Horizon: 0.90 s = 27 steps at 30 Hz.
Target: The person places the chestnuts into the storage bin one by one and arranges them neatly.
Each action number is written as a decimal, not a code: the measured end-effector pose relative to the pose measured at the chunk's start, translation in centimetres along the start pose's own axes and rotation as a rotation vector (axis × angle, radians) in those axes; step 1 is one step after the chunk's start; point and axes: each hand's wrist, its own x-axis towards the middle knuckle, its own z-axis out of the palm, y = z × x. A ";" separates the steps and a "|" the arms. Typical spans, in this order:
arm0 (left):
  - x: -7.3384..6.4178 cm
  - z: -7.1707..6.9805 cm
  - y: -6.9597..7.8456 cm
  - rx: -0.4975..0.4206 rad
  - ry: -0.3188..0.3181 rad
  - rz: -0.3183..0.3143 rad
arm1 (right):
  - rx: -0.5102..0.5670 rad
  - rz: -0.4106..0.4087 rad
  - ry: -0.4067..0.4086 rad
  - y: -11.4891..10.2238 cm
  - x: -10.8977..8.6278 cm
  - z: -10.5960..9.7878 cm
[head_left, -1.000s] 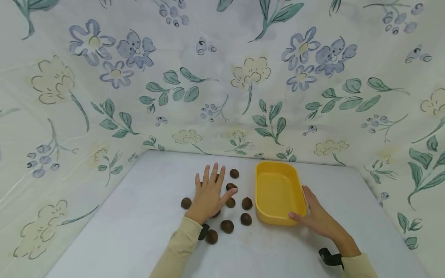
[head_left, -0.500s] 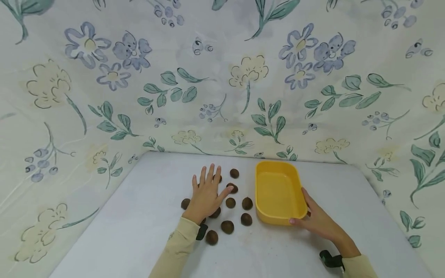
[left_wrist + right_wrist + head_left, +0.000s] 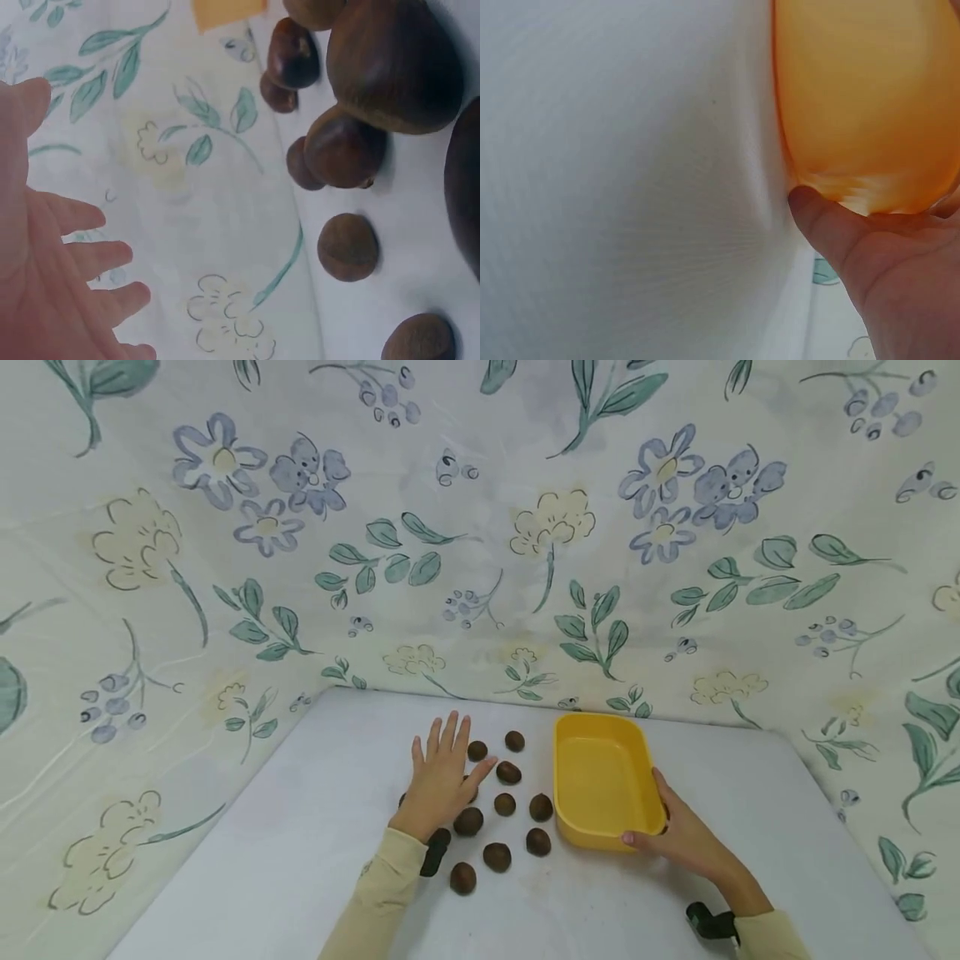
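Observation:
Several brown chestnuts lie scattered on the white table. My left hand is held above them, palm down, with straight, spread fingers, and hides some of them. In the left wrist view the fingers hold nothing, and chestnuts lie apart from them. To the right of the chestnuts stands a yellow plastic container with nothing inside. My right hand grips its near right corner, thumb at the front wall and fingers along the right side. The right wrist view shows the thumb against the container.
The white tabletop ends at a flowered sheet, which rises behind it and at both sides. Dark wrist camera mounts sit on both wrists.
My left hand has drawn slightly leftward, uncovering more chestnuts. The right hand keeps its hold on the container's corner. The head view has shifted a little.

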 end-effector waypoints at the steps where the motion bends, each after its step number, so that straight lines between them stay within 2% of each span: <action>1: 0.0 -0.1 -0.1 -0.017 0.015 0.002 | 0.003 0.003 0.001 0.0 0.0 0.0; 6: 0.3 -1.4 -0.9 -0.104 0.072 0.007 | 0.015 0.045 0.001 0.1 0.2 0.0; 10: 0.4 -2.7 -2.1 -0.169 0.090 -0.038 | 0.029 0.077 0.000 0.2 0.4 0.2; 19: -0.5 -4.3 -6.1 -0.241 0.178 -0.096 | 0.036 0.086 -0.009 0.0 0.5 0.2; 22: -1.3 -4.1 -7.4 -0.244 0.164 -0.145 | 0.038 0.082 -0.007 0.1 0.5 0.2; 27: -2.9 -3.6 -9.2 -0.245 0.103 -0.231 | 0.043 0.087 -0.014 0.1 0.4 0.2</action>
